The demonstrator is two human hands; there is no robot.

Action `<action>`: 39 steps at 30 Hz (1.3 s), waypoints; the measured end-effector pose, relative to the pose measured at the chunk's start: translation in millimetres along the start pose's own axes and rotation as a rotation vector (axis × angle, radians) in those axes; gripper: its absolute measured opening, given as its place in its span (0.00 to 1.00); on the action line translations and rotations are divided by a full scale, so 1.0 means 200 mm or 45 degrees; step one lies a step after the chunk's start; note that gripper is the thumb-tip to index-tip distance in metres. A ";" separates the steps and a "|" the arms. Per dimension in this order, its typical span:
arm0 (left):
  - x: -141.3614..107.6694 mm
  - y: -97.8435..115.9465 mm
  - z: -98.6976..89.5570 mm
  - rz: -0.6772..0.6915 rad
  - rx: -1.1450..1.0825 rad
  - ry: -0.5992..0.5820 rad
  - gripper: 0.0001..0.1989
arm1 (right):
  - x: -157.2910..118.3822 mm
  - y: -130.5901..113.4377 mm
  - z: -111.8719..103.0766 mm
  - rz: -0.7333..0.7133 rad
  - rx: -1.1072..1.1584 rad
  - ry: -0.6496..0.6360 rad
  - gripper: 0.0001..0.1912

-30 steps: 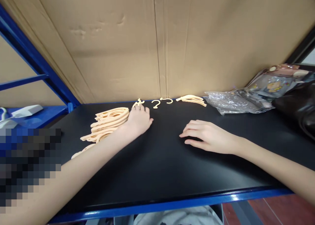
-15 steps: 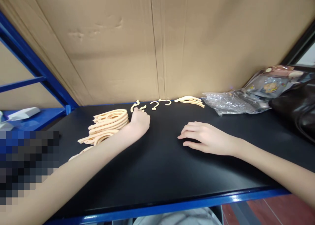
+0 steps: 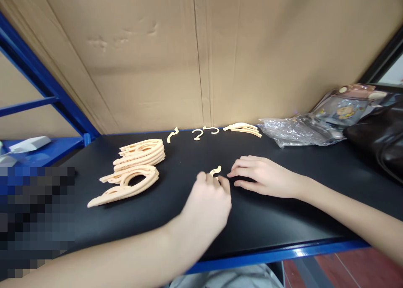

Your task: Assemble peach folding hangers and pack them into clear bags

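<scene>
Piece point(image 3: 215, 170) in the left hand point(image 3: 210, 200), visible end pointing away

From the head view, the small beige piece was at the middle of the black counter point(image 3: 179, 174), just beside the fingertips of the right hand point(image 3: 261, 174). The left grip looked clamped on its near part, though the knuckles hid the contact; so slight a thing probably left room only for fingertips. The right grip was empty, palm down with fingers a little apart, its closeness likely putting the piece within reach of both hands.

The visible end curved away from the person and rightward, towards the cardboard point(image 3: 126, 69). Its long axis seemed to slant the same way, but with much of it covered this stayed unsure.

To the left, frames point(image 3: 141, 161) lay stacked, perhaps to save room, slanting from near left to far right. Along the far edge a strip point(image 3: 172, 135), two hooks point(image 3: 202, 133) and a bundle point(image 3: 243, 127) lay apart, perhaps for easy picking; the strip slanted like the frames, while the bundle ran mostly sideways.
</scene>
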State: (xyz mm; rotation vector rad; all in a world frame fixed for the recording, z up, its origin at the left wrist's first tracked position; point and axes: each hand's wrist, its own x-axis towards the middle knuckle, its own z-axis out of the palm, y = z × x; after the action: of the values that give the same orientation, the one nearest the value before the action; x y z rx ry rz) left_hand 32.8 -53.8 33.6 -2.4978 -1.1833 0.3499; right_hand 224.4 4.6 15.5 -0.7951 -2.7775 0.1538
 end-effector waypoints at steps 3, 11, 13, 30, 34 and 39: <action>0.09 -0.20 -0.01 -0.246 -0.015 0.020 0.13 | 0.00 0.00 0.00 -0.008 -0.010 -0.001 0.15; 0.33 -0.80 0.16 -0.579 0.065 -0.325 0.14 | 0.00 0.00 0.00 -0.005 -0.006 0.010 0.15; 0.33 -0.85 0.20 -0.543 0.059 -0.397 0.14 | 0.00 0.00 0.00 -0.004 -0.009 0.007 0.15; -0.09 -0.02 0.01 0.129 0.140 -0.073 0.17 | 0.01 -0.01 -0.01 -0.001 -0.009 -0.009 0.15; 0.01 -0.16 0.02 -0.068 0.065 -0.032 0.16 | 0.01 -0.01 -0.01 -0.014 -0.035 -0.016 0.15; 0.26 -0.42 0.12 -0.258 0.003 -0.014 0.22 | 0.01 -0.01 -0.01 -0.012 -0.051 -0.015 0.15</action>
State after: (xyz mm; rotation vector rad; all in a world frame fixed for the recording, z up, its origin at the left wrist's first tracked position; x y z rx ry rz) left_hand -3.0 41.9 43.0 -2.3494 -1.4245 0.3103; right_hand 223.3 3.8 18.2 -0.7934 -2.8035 0.1015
